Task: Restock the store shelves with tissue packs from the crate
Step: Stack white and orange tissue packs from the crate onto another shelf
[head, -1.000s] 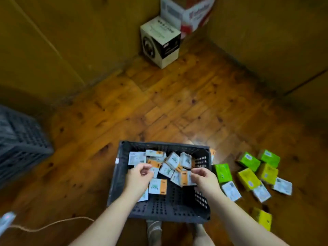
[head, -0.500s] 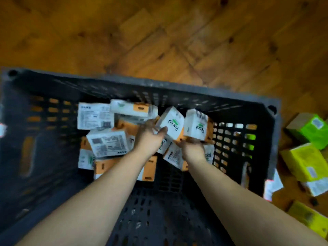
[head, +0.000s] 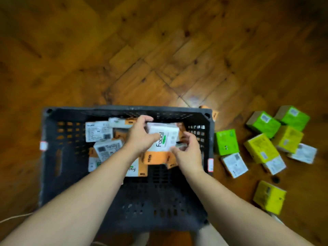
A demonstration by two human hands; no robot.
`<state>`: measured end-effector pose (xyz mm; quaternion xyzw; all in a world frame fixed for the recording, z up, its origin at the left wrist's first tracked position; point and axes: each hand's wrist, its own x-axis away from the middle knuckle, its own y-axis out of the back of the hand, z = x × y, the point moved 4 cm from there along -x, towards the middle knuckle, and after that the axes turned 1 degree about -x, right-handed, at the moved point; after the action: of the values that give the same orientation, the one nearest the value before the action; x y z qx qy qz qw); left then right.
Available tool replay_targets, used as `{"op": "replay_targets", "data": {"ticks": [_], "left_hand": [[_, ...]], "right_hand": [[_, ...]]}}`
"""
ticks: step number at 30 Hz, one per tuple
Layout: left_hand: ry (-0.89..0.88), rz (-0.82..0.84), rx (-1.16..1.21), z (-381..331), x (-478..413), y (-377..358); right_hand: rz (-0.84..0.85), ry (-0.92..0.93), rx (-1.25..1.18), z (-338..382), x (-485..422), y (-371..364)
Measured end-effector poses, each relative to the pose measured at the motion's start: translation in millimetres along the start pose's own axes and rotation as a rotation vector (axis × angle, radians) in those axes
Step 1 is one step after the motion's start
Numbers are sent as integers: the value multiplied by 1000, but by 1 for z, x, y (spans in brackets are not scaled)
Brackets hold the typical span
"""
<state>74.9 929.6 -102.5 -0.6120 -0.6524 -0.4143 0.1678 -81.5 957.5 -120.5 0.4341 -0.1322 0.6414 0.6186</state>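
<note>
White tissue pack (head: 165, 139) is held above the loose packs (head: 99, 134) inside the black crate (head: 51, 157). The left hand (head: 140, 137) grip is clamped on the pack's left side; the right hand (head: 188, 153) grip curls on its lower right corner. Risk: the smooth wrap may slip from this shallow hold and drop back, or snag neighbouring packs. Green and yellow packs (head: 226, 142) lie on the floor beside the crate.

Black crate (head: 51, 157), white-orange packs (head: 99, 131), green and yellow boxes (head: 226, 142).

Packs (head: 99, 132) crowd beside left hand (head: 140, 137); boxes (head: 260, 148) clutter floor (head: 159, 68) beyond right hand (head: 188, 153); crate (head: 156, 192) bottom nearer is bare.
</note>
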Motion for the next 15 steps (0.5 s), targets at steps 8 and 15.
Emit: {"op": "replay_targets", "data": {"ticks": [8, 15], "left_hand": [[-325, 328, -213, -172, 142, 56], [-477, 155, -151, -247, 287, 92]], "right_hand": [[296, 220, -127, 159, 137, 106], [-105, 250, -621, 191, 293, 210]]}}
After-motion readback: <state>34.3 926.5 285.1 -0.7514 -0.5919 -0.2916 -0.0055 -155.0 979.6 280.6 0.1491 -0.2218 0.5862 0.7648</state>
